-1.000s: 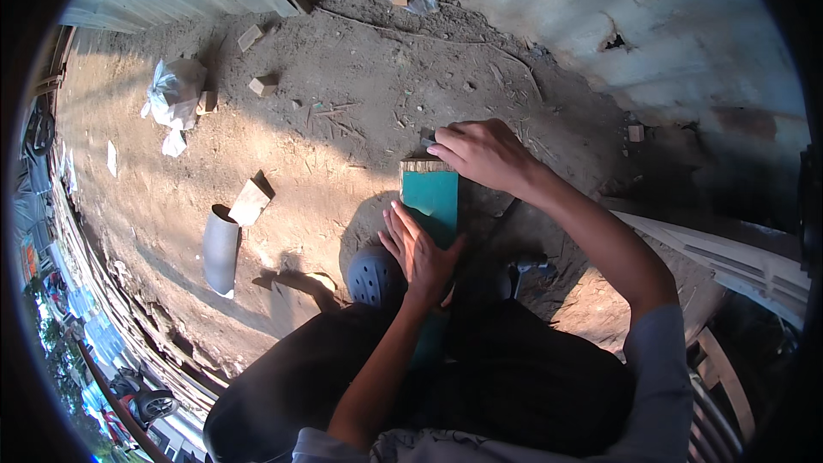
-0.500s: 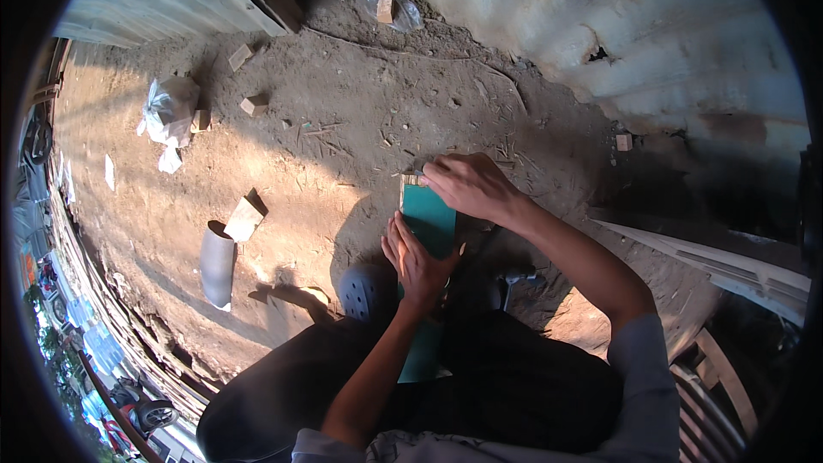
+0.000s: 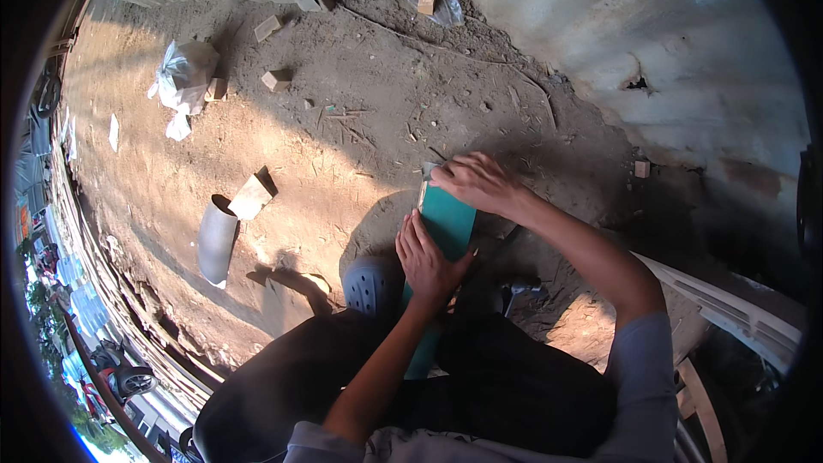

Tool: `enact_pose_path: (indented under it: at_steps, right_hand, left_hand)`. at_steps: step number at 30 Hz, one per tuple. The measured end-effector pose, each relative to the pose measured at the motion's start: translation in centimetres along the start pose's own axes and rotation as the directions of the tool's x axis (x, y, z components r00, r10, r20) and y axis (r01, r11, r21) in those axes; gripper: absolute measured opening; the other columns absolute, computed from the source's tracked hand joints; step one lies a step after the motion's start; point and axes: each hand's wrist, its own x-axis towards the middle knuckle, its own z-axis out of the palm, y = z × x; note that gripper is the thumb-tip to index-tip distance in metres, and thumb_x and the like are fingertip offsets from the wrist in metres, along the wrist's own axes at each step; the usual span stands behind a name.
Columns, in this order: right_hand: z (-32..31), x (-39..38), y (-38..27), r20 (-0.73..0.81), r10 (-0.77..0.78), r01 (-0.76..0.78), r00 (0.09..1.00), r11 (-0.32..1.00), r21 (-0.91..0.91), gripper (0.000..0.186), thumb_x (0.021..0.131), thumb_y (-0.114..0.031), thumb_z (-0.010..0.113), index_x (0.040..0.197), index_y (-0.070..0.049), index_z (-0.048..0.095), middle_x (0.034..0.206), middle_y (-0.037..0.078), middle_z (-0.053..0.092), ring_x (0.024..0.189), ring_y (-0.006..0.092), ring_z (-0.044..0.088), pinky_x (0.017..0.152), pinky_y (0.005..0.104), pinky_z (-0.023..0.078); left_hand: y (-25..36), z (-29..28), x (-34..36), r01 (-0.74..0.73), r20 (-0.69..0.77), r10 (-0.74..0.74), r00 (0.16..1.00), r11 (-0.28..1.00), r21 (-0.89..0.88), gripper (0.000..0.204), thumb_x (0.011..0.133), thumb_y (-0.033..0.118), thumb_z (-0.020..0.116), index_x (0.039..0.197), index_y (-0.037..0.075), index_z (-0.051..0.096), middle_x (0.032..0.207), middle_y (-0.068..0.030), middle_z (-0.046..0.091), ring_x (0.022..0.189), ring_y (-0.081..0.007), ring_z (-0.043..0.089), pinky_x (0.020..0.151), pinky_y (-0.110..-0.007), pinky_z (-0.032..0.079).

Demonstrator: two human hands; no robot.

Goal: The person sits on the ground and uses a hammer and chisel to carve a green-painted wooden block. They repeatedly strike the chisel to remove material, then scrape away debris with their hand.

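A long green-faced board (image 3: 447,221) stands between my knees, its pale wooden edge showing along the left side. Around its middle wraps my left hand (image 3: 429,264), fingers along the left edge and thumb on the right. My right hand (image 3: 477,183) is bent over the far end of the board, fingers closed. By those fingertips, at the board's end, a small greyish piece (image 3: 429,169) shows; what it is I cannot make out. The lower part of the board runs down past my left wrist, partly hidden by it.
Several wood blocks (image 3: 276,80) lie on the dirt, one beside a tied plastic bag (image 3: 187,77). A grey curved tube (image 3: 217,243) stands at left next to a wood piece (image 3: 252,197). A hammer (image 3: 519,286) lies by my right leg. Corrugated metal sheets (image 3: 617,34) border the far side.
The whole view has shifted a little. My right hand has moved slightly over the board's end, and the pale wood end face seen before is now mostly covered. My left hand keeps its grip.
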Motion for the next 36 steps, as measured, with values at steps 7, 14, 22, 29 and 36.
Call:
enact_pose_path:
  at_steps: [7,14,22,29,36]
  right_hand:
    - [0.5,-4.2,1.1,0.092,0.129,-0.134,0.987,0.990,0.046,0.017,0.090,-0.024,0.057,0.087,-0.007,0.056,0.076,0.009,0.063,0.076,0.0272,0.066,0.063,0.0403,0.052]
    - [1.6,0.2,-0.1,0.060,0.026,-0.030,0.998,0.998,0.063,0.018,0.092,-0.025,0.054,0.090,-0.007,0.056,0.076,0.010,0.064,0.076,0.0293,0.067,0.065,0.0423,0.052]
    - [0.3,-5.1,0.5,0.116,0.144,-0.149,0.983,0.988,0.034,0.019,0.092,-0.025,0.055,0.089,-0.007,0.055,0.074,0.010,0.063,0.076,0.0281,0.067,0.066,0.0424,0.051]
    - [2.1,0.6,-0.8,0.041,0.051,-0.052,0.998,0.998,0.039,0.021,0.091,-0.026,0.058,0.086,-0.006,0.053,0.069,0.009,0.061,0.071,0.0264,0.067,0.063,0.0404,0.052]
    - [1.4,-3.7,0.0,0.038,0.150,-0.151,0.988,0.988,0.037,0.025,0.090,-0.032,0.061,0.085,-0.007,0.055,0.065,0.008,0.062,0.066,0.0267,0.067,0.063,0.0388,0.052]
  left_hand:
    - [-0.2,0.2,-0.1,-0.015,-0.043,0.015,0.999,1.000,0.014,0.114,0.063,0.052,0.080,0.142,-0.009,0.024,0.138,-0.0288,0.038,0.129,-0.0424,0.037,0.109,-0.049,0.028]
    - [0.4,0.2,-0.3,-0.010,-0.057,0.012,0.998,1.000,0.026,0.107,0.064,0.046,0.079,0.140,-0.008,0.027,0.134,-0.0252,0.043,0.131,-0.0375,0.038,0.110,-0.048,0.028]
    - [-0.1,0.6,-0.3,-0.006,-0.051,0.007,0.999,1.000,0.021,0.115,0.062,0.050,0.080,0.143,-0.007,0.022,0.138,-0.0284,0.037,0.130,-0.0413,0.037,0.109,-0.050,0.028]
    - [-0.3,0.6,-0.3,-0.018,-0.027,0.019,0.999,1.000,0.021,0.113,0.063,0.047,0.080,0.143,-0.007,0.021,0.139,-0.0285,0.037,0.130,-0.0413,0.037,0.109,-0.050,0.027]
    - [0.2,0.7,-0.2,0.006,-0.042,-0.004,0.999,0.999,0.035,0.112,0.064,0.046,0.079,0.143,-0.008,0.020,0.140,-0.0288,0.036,0.131,-0.0421,0.036,0.109,-0.051,0.028]
